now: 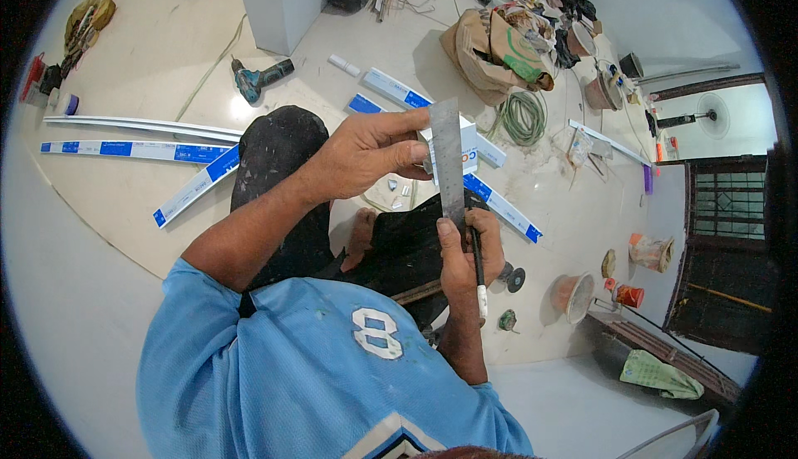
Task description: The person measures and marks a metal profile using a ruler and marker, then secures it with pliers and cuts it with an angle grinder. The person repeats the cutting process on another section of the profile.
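Note:
My left hand (pixel 366 156) is closed, with thumb and fingers pinching a small white box-like piece (pixel 468 150) with coloured print. The upper part of a flat metal ruler (pixel 449 156) lies across this piece and hides much of it. Lower down, my right hand (pixel 472 255) grips the ruler's lower end. A dark pen with a white end (pixel 480 280) is also in my right hand, pointing down along the palm. Beneath my hands, small white pieces (pixel 395 201) lie on the floor between my legs.
Long blue-and-white boxed strips (pixel 133 150) lie around me, another strip (pixel 503 207) to the right. A cordless drill (pixel 259 79) rests ahead, near a pillar (pixel 278 6). Beyond are a brown sack (pixel 490 52), coiled green hose (pixel 524 118) and buckets (pixel 573 295).

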`<state>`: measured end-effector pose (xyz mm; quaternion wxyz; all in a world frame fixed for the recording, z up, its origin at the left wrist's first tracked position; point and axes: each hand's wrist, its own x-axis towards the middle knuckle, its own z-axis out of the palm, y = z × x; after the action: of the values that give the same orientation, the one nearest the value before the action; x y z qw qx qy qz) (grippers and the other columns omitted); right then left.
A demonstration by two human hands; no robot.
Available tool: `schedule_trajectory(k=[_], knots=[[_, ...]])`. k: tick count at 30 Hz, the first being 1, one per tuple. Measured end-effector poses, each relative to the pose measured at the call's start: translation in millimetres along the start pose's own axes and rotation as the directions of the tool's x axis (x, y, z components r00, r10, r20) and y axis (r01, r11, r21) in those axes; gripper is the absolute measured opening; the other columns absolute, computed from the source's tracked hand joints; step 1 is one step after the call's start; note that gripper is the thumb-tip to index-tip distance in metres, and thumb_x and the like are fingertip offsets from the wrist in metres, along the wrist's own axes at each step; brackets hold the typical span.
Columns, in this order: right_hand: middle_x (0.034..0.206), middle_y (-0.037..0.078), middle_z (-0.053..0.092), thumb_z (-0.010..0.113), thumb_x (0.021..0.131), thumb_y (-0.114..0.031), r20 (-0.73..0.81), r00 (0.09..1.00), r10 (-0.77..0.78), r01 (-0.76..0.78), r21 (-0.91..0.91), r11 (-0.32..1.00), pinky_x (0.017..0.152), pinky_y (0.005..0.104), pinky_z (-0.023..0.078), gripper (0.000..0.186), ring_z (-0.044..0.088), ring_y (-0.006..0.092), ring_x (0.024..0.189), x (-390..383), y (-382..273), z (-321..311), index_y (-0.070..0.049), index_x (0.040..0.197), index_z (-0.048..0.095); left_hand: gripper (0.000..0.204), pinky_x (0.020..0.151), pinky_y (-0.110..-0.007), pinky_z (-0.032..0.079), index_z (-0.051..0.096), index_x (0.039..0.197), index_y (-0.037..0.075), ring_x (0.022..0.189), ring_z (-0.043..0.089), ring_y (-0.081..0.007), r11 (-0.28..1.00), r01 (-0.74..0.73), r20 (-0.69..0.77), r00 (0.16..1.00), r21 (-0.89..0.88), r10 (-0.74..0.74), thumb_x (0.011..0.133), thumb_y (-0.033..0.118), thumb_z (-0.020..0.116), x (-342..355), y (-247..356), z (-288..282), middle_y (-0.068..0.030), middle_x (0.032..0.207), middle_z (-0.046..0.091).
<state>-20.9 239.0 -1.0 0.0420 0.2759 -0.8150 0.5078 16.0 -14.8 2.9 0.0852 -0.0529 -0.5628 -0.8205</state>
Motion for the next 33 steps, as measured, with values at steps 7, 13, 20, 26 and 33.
schedule_trajectory(k=[7, 13, 20, 26, 33], knots=[[0.099, 0.020, 0.069, 0.088, 0.088, -0.005, -0.011, 0.996, -0.090, 0.090, -0.010, 0.996, 0.080, 0.0407, 0.056, 0.030, 0.070, 0.0328, 0.086, 4, -1, -4, 0.004, 0.106, 0.066, 0.059, 0.105, -0.045, 0.065, 0.044, 0.166, 0.004, 0.125, 0.072, -0.0268, 0.999, 0.033, 0.005, 0.999, -0.022, -0.033, 0.112, 0.018, 0.063, 1, 0, 0, -0.0208, 0.142, 0.069], [0.100, 0.021, 0.071, 0.089, 0.087, -0.005, -0.013, 0.993, -0.120, 0.120, -0.021, 0.993, 0.079, 0.0415, 0.057, 0.029, 0.071, 0.0333, 0.086, 6, 1, -4, 0.004, 0.106, 0.069, 0.059, 0.107, -0.042, 0.063, 0.044, 0.166, 0.004, 0.124, 0.072, -0.0246, 0.999, 0.011, -0.014, 1.000, -0.054, -0.011, 0.112, 0.015, 0.063, 1, 4, 5, -0.0190, 0.136, 0.072], [0.114, 0.015, 0.074, 0.090, 0.084, -0.009, -0.030, 0.999, -0.015, 0.014, -0.027, 1.000, 0.091, 0.0418, 0.058, 0.036, 0.071, 0.0269, 0.103, 6, 12, -16, 0.000, 0.114, 0.071, 0.089, 0.110, -0.051, 0.058, 0.040, 0.167, 0.001, 0.134, 0.066, -0.0308, 0.993, -0.068, -0.097, 0.994, -0.101, 0.059, 0.100, 0.045, 0.077, 6, 4, -8, -0.0201, 0.156, 0.058], [0.101, 0.010, 0.070, 0.073, 0.098, -0.002, -0.176, 0.979, 0.107, -0.072, 0.198, 0.978, 0.056, 0.0234, 0.043, 0.022, 0.054, 0.0081, 0.063, 46, 8, -36, 0.002, 0.119, 0.066, 0.046, 0.086, -0.042, 0.066, 0.075, 0.111, 0.005, 0.090, 0.080, -0.0266, 0.894, -0.360, -0.558, 0.814, -0.266, 0.162, 0.110, 0.049, 0.063, -14, 70, -94, -0.0127, 0.095, 0.079], [0.095, 0.007, 0.070, 0.080, 0.098, -0.012, -0.006, 1.000, -0.016, 0.015, -0.145, 0.989, 0.068, 0.0307, 0.051, 0.021, 0.062, 0.0152, 0.075, 134, 46, -12, 0.000, 0.111, 0.069, 0.056, 0.098, -0.045, 0.062, 0.075, 0.130, 0.003, 0.102, 0.077, -0.0347, 0.190, 0.706, -0.706, 0.704, 0.682, -0.082, 0.084, 0.035, 0.081, -94, -28, -240, -0.0203, 0.123, 0.078]])
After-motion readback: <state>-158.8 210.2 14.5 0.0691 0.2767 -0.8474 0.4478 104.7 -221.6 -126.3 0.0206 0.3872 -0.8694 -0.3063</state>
